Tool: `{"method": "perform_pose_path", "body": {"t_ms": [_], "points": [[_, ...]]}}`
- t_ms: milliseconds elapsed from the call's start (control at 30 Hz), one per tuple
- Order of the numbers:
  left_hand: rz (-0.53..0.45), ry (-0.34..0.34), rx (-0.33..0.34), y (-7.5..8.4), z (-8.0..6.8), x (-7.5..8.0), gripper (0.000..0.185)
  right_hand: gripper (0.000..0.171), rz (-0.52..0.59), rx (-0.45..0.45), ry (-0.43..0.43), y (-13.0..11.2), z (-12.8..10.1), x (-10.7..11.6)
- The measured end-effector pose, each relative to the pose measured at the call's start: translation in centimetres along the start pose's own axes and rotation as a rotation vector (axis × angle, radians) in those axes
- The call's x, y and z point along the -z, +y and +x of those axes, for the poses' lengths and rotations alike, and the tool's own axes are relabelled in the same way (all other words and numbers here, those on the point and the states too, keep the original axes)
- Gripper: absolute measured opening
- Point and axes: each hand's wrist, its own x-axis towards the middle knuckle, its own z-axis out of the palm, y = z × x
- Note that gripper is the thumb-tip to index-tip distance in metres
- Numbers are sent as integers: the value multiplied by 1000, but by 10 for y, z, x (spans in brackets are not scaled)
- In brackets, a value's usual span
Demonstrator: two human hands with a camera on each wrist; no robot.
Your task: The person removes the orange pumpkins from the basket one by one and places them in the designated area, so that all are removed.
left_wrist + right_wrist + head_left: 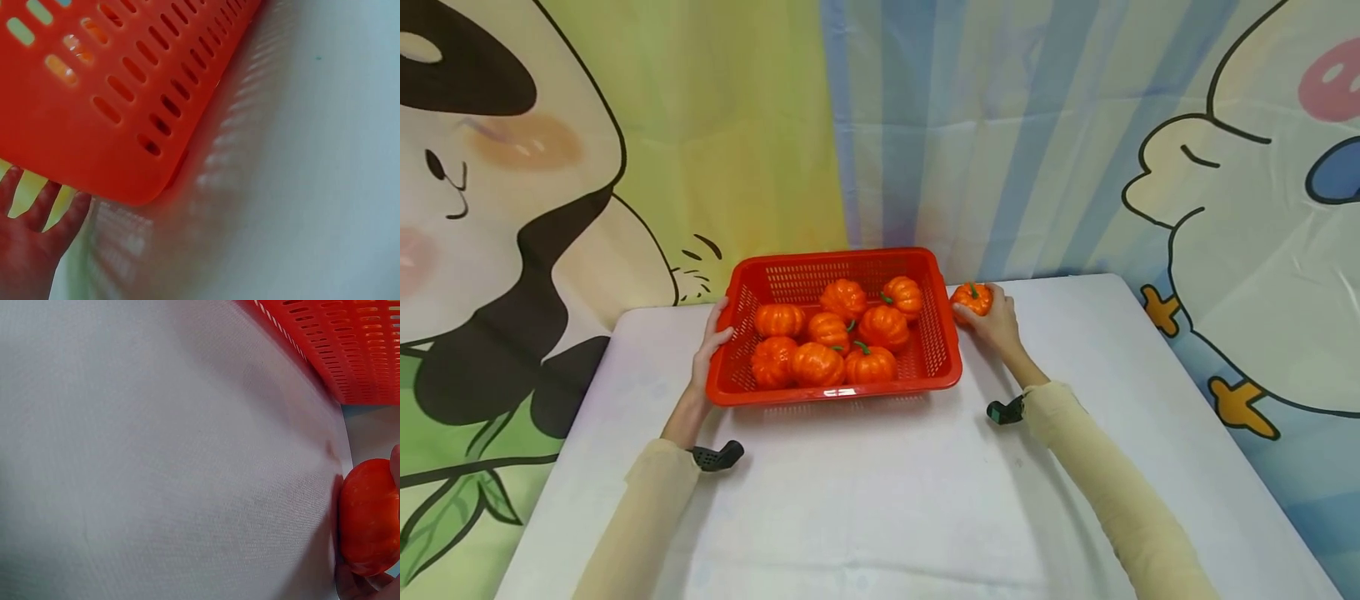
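A red plastic basket (835,392) with slotted walls stands toward the back of the table, with several small orange pumpkins (817,365) inside it. My left hand (703,354) rests against the basket's left side, fingers spread along it; in the left wrist view its fingertips meet the basket wall (75,144). Just beyond the basket's right side, my right hand (997,321) grips another orange pumpkin (972,296) with a green stem. That pumpkin (370,515) sits low by the table in the right wrist view, thumb and fingers around it and partly out of frame.
A white cloth covers the table (865,492). Right behind its back edge hangs a curtain (955,142) printed with cartoon animals, which also runs along both sides. Black wrist devices (718,456) sit on both forearms.
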Motion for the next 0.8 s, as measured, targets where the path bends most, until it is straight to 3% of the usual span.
{"method": "perform_pose_path", "body": {"t_ms": [233,533,800], "points": [[-148,-8,-32,1,-2,-9,51,84,-29,21,24,-3,-2,2],[-187,-6,-35,6,-4,-15,51,76,0,101,109,-16,-10,18],[-214,-25,-54,3,-3,-12,52,70,87,241,68,-33,-36,36]]}}
